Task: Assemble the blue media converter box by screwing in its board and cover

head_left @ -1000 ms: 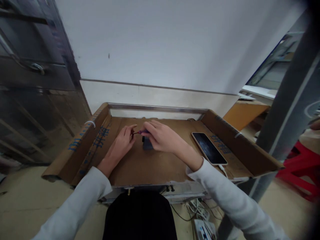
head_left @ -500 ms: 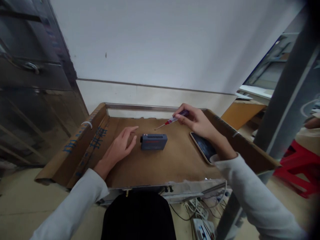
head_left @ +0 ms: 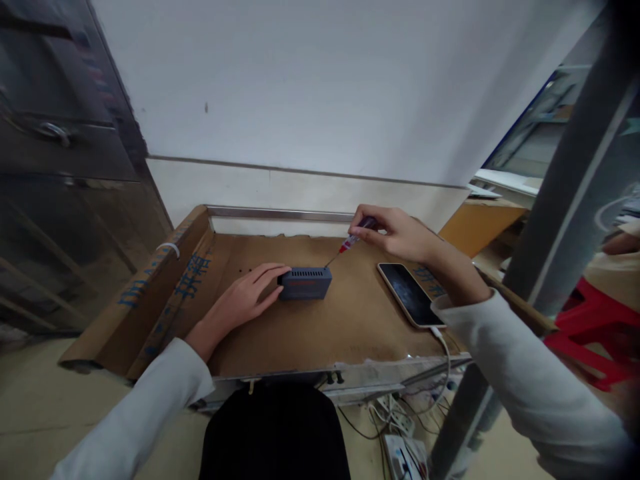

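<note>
A small blue-grey box [head_left: 306, 283] with a row of vent holes lies on the cardboard-covered table [head_left: 320, 327]. My left hand [head_left: 246, 299] rests against the box's left end, fingers stretched and pressed on it. My right hand [head_left: 395, 231] pinches a slim screwdriver [head_left: 350, 243] with a red and dark handle. Its thin tip points down-left and touches the box's upper right corner.
A smartphone [head_left: 411, 293] lies face up right of the box, with a white cable [head_left: 445, 353] plugged in. Cardboard flaps [head_left: 150, 287] wall the table's left and right sides. A metal cabinet [head_left: 65, 167] stands left, a grey post [head_left: 550, 233] right, a power strip [head_left: 405, 453] below.
My right hand lifted the screwdriver away to the right, then brought its tip back down to the box's right corner. My left hand slid right onto the box's left end.
</note>
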Motion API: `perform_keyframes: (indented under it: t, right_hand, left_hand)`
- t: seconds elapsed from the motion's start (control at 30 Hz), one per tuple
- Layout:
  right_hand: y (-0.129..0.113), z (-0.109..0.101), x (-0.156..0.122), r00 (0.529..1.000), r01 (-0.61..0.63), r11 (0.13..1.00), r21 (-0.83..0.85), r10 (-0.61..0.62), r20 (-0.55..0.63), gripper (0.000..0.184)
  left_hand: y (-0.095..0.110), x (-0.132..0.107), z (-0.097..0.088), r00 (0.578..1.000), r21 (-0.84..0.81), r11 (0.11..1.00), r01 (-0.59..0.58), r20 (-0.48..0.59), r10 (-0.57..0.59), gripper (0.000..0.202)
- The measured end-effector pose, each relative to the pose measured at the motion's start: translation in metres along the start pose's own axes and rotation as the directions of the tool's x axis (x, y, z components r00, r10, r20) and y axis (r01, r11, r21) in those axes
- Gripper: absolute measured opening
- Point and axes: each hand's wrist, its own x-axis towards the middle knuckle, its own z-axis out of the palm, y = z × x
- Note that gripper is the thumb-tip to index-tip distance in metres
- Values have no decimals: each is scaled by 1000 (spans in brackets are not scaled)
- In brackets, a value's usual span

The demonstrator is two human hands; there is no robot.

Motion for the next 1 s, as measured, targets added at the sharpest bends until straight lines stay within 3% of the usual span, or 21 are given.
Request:
perform_keyframes:
  t: [0.37, 0.53, 0.67, 0.77, 0.87, 1.0]
  right_hand:
    - [-3, 3, -1, 1000, 12, 1000, -6, -12, 27, 18]
    - [-12, -1, 7, 999, -3, 988, -157, 9, 34, 23]
    - [-24, 2, 23, 998, -19, 944, -330, 37, 47, 39]
    - [-33, 9, 33, 997, -70, 919, -387, 50, -63, 52]
    - [-37, 14, 36, 992, -91, 936, -339, 57, -111, 48]
    - [-30, 12, 32, 996, 23, 998, -65, -17, 91, 21]
  left_hand:
    - [-1, 0, 0, 1000, 13, 1000, -12, -13, 13, 37]
    - [-2, 0, 1, 1000, 22, 1000, -12, -18, 13, 37]
    - [-2, 0, 1, 1000, 15, 1000, -17, -21, 17, 38]
    - [-1, 0, 0, 1000, 5, 1000, -11, -28, 11, 37]
    - [1, 1, -1, 1000, -4, 1000, -6, -30, 6, 37]
    - [1, 1, 0, 999, -9, 1000, 4, -32, -4, 36]
